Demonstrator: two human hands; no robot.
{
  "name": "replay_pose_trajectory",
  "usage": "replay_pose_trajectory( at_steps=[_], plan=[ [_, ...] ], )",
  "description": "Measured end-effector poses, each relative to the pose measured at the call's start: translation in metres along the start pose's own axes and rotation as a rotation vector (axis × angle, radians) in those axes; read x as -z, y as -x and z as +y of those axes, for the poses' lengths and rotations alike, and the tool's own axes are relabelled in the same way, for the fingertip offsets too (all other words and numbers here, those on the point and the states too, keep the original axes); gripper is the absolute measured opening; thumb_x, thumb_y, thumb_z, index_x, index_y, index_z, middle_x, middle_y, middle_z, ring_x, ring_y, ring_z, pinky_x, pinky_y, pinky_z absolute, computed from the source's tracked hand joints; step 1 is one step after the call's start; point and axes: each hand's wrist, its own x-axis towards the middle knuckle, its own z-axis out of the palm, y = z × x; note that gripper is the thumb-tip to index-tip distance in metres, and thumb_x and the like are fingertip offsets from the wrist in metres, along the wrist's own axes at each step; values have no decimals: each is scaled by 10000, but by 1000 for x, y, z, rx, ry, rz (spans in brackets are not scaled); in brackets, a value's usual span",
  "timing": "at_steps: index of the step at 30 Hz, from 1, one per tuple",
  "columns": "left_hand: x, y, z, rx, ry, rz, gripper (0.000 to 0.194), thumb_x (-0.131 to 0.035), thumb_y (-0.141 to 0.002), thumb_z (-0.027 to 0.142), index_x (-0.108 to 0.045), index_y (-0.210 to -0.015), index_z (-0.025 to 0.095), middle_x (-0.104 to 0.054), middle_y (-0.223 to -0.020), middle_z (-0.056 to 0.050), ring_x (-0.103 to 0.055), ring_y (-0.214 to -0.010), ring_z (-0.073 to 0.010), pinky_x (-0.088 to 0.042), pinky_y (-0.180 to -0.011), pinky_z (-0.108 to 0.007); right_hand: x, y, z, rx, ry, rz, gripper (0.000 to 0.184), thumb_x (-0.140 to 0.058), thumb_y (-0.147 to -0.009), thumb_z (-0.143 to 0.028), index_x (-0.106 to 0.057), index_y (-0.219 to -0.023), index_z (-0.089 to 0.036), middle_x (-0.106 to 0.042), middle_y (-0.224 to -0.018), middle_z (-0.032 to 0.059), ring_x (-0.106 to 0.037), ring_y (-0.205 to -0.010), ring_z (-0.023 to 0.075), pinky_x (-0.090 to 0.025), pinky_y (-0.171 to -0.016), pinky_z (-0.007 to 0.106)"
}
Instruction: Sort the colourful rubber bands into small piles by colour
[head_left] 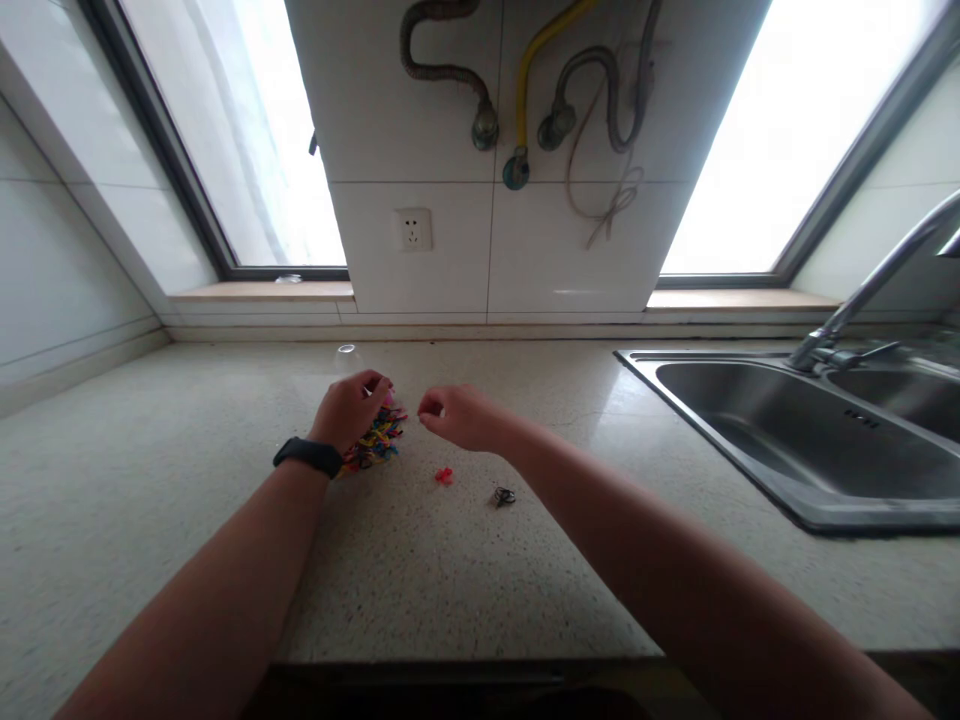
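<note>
A heap of small, many-coloured elastic bands [381, 437] lies on the speckled counter [420, 580]. My left hand [351, 408], with a dark band on its wrist, is over the heap's left and far side. Its thumb and fingers are closed together, and a pink bit shows by the fingertips; whether it is held I cannot tell. Just right of the heap, my right hand [461, 415] hovers with thumb and forefinger pinched; anything between them is too small to make out. Closer to me lie a small red cluster of bands [444, 477] and a small black cluster [504, 496].
A clear cup-like container [346, 357] stands behind my left hand. On the right a steel sink [720, 500] with a tap [862, 300] is set into the counter. A tiled wall with a socket [413, 230] and hanging hoses [523, 100] rises behind, between two windows.
</note>
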Motion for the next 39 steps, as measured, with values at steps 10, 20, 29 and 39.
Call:
replay_pose_trajectory(
  at_steps=[10, 20, 29, 39],
  plan=[
    [1, -1, -1, -4, -22, -17, 335, -472, -903, 415, -734, -872, 210, -713, -756, -34, -602, -669, -176, -388, -631, -278, -51, -39, -9, -57, 346, -195, 300, -483, -928, -345, -674, -1100, -191, -704, -1101, 143, -660, -1008, 270, -512, -793, 373],
    [1, -1, -4, 6, -37, -22, 342, -461, -909, 412, -738, -881, 213, -728, -795, -49, -614, -699, -185, -388, -632, -275, -52, -32, -5, -45, 370, -113, 306, -425, -960, -292, -680, -1085, -179, -696, -1098, 141, -657, -1000, 248, -507, -801, 353],
    [0, -2, -4, -4, -50, -18, 325, -474, -910, 411, -727, -857, 213, -724, -770, -44, -618, -683, -178, -380, -614, -271, -37, -18, -6, -31, 294, -49, 307, -433, -978, -333, -700, -1028, -191, -708, -1072, 109, -653, -977, 210, -462, -809, 293],
    [2, -1, -3, -5, -49, -36, 336, -464, -914, 426, -723, -872, 216, -723, -774, -47, -624, -701, -184, -398, -637, -274, -31, -19, 1, -76, 240, -69, 333, -447, -975, -375, -706, -1057, -182, -721, -1055, 113, -648, -958, 210, -428, -807, 284]
  ],
)
